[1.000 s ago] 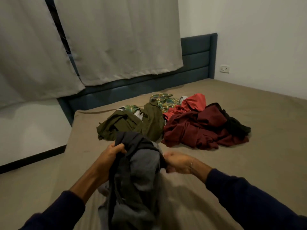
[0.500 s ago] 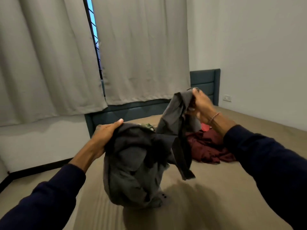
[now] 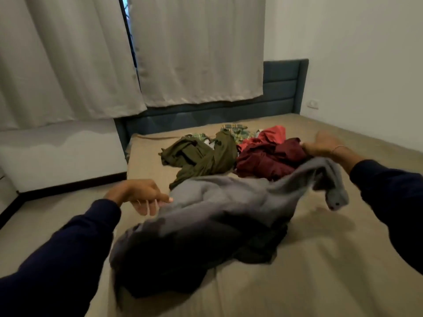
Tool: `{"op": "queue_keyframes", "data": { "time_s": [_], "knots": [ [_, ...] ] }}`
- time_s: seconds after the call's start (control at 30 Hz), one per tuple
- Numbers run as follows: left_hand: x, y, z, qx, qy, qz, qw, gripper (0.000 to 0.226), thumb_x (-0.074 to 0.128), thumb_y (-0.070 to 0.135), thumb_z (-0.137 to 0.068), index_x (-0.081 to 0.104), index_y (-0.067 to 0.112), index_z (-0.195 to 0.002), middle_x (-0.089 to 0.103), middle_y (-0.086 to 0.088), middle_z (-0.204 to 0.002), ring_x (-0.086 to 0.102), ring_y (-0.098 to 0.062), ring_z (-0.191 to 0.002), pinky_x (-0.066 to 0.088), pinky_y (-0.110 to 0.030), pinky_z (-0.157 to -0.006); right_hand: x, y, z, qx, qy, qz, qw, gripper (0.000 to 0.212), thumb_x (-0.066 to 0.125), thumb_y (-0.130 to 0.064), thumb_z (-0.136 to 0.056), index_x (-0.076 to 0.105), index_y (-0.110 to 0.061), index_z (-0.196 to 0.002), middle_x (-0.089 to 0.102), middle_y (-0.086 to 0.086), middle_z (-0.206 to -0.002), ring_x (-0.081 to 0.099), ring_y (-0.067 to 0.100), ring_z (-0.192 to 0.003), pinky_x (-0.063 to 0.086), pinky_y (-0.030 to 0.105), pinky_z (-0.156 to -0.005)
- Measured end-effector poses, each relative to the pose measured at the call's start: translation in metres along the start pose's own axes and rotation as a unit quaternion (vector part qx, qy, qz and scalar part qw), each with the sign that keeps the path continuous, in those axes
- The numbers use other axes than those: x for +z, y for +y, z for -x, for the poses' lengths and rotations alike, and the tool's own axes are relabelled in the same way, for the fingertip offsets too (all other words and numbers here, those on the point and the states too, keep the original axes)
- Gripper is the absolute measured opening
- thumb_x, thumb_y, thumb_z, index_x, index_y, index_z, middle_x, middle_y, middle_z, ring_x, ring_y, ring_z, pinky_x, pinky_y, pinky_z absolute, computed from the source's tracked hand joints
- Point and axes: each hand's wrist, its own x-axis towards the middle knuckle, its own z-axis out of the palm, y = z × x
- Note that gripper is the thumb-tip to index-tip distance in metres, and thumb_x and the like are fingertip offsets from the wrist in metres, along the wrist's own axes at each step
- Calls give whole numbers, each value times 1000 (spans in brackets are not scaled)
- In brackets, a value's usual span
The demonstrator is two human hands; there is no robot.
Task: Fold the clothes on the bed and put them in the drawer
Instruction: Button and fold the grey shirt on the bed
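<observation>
On bed, rumpled soft grey garment

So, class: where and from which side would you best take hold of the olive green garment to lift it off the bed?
Grip the olive green garment at its near trailing end, coming from the left hand side. That end lies flat and clear on the bed, while its right edge touches the dark red clothes.

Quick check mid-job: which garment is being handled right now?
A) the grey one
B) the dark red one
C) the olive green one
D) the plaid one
A. The grey garment is spread between the two hands, the left hand at its left edge and the right hand holding its far end, while the olive, dark red and plaid clothes lie in the pile behind it.
</observation>
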Motion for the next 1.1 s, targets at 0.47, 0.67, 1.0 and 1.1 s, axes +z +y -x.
{"op": "queue_keyframes", "data": {
  "time_s": [0.47,0.67,1.0,1.1],
  "knots": [
    [252,13,-70,12,121,-269,955,104,76,66,-70,27,15,-147,41,-15,-140,40,-39,-129,41,-52,-100,285,-24,145,-217,-268,115,931,97,63,-76,-76,27,-31,-154,35,13,-139,39,35,-128,41,47,-107],
    [241,2,-69,38,123,-284,950,41,57,34,-94,49,15,-129,51,-16,-130,52,-38,-115,44,-51,-99,292,-22,134,-259,-145,-13,955,22,48,-33,-104,58,-18,-116,48,5,-111,52,27,-98,42,36,-85],
    [98,67,-27,131,399,-110,901,18,52,12,-97,56,13,-115,65,-13,-109,64,-34,-99,51,-43,-80,178,-78,94,-224,98,-181,952,24,59,-27,-98,51,-15,-119,56,5,-110,50,23,-99,46,42,-86],
    [55,91,-2,194,488,-42,850,10,52,11,-98,59,13,-105,63,-11,-101,60,-32,-95,49,-42,-73,148,-108,125,-340,274,-192,879,34,69,-34,-87,57,-11,-110,57,4,-105,49,21,-95,46,40,-80]
  ]
}}
